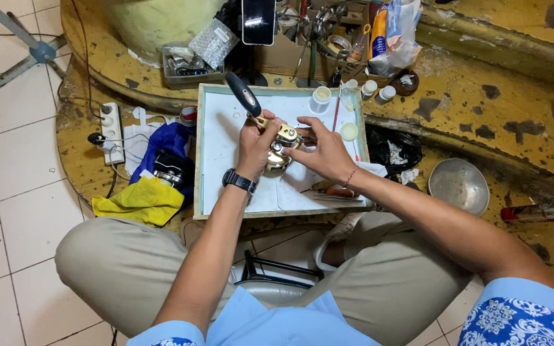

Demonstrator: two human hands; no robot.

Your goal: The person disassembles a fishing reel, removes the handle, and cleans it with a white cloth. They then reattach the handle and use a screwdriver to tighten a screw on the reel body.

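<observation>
I hold a gold and silver fishing reel [281,148] over a shallow white tray [219,160] with a pale wooden rim. My left hand [256,144], with a black watch on the wrist, grips the reel's left side. The reel's black crank knob [243,94] sticks up and away from that hand. My right hand [322,150] pinches at the reel's right side with its fingertips. What the fingertips hold, if anything, is too small to tell.
A small white cup [320,99] and a round lid [349,131] lie in the tray, with a screwdriver [335,191] at its near edge. Left are a blue cloth [165,144], yellow cloth [139,200] and power strip [111,131]. A metal bowl [458,186] sits right. Tools crowd the back.
</observation>
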